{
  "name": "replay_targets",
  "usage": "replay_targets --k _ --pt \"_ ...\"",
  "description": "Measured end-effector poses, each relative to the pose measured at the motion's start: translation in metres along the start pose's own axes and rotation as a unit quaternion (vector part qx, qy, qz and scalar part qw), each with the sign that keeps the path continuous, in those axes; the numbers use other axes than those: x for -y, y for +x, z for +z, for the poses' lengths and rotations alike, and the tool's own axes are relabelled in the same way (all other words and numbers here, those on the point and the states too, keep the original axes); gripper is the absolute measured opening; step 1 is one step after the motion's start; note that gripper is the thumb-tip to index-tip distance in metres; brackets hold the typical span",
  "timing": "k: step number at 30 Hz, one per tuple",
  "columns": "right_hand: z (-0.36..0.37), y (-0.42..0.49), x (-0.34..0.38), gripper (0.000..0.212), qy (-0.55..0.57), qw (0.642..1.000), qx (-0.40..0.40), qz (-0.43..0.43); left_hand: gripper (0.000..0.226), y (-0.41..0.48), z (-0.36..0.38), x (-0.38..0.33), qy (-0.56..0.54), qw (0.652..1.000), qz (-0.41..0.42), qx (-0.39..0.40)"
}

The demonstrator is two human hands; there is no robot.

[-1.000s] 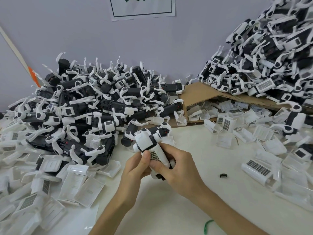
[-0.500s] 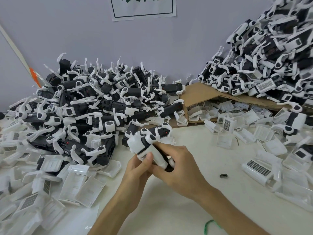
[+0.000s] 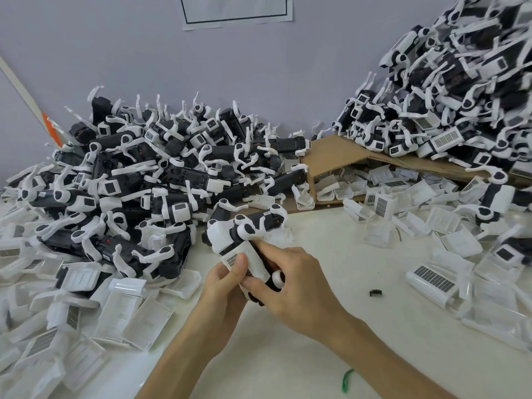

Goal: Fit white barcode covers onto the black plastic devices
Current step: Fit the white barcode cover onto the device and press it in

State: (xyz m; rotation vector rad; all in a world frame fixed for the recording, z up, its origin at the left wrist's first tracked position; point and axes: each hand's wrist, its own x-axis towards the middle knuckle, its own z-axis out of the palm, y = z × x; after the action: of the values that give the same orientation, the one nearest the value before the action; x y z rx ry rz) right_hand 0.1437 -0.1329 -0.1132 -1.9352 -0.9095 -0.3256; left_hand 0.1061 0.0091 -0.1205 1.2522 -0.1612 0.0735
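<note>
1. Left pile of black devices (image 3: 129, 182) untouched on tabletop (image 3: 388, 312).
2. Moved left hand (image 3: 224, 283) thumb onto barcode, pinching white cover (image 3: 254, 263) against held device (image 3: 244, 234).
3. Kept right hand (image 3: 290, 286) curled round device's lower end; cover probably nearly seated.

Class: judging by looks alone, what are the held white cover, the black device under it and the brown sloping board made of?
White cover: probably thin moulded plastic, semi-matte; crisp formed edges, printed barcode.
Black device: seemingly hard plastic, matte; dull surface with soft highlights.
Brown board: corrugated cardboard, raw matte; its cut edge looks fluted.
</note>
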Motion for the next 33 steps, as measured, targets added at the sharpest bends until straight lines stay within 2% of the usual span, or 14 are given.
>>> replay_targets --k 5,8,10,14,16,18,20,26,30,33 --pt "0.0 0.0 -0.004 0.027 0.072 0.997 0.013 0.016 0.067 0.001 -0.001 0.003 0.001 1.0 -0.007 -0.015" --pt "-0.005 0.005 -0.006 0.023 0.186 0.976 0.008 0.11 0.048 0.004 -0.001 0.004 -0.037 0.999 -0.004 0.007" --pt "-0.009 0.009 -0.01 0.027 0.24 0.954 -0.007 0.178 0.041 0.006 0.0 0.004 -0.031 0.999 -0.008 0.024" --pt "-0.01 0.013 -0.016 0.035 0.241 0.939 -0.015 0.247 0.04 0.004 0.0 0.011 0.046 0.999 0.002 0.003" --pt "-0.008 0.012 -0.018 0.034 0.213 0.944 -0.03 0.25 0.037 0.003 0.001 0.011 0.08 0.996 0.013 -0.037" --pt "-0.007 0.011 -0.021 0.023 0.172 0.954 -0.054 0.239 0.036 0.003 0.003 0.008 0.129 0.987 0.041 -0.092" --pt "-0.009 0.012 -0.022 0.017 0.185 0.955 -0.057 0.226 0.038 0.003 0.004 0.006 0.175 0.975 0.071 -0.12" --pt "-0.009 0.011 -0.02 0.032 0.278 0.94 0.026 0.198 0.051 0.005 0.006 0.01 0.238 0.952 0.107 -0.162" --pt "-0.006 0.01 -0.023 0.023 0.263 0.943 0.032 0.204 0.045 0.003 0.005 0.011 0.267 0.944 0.132 -0.142" --pt "-0.006 0.01 -0.025 0.025 0.276 0.937 0.043 0.21 0.051 0.001 0.007 0.011 0.314 0.932 0.145 -0.11"
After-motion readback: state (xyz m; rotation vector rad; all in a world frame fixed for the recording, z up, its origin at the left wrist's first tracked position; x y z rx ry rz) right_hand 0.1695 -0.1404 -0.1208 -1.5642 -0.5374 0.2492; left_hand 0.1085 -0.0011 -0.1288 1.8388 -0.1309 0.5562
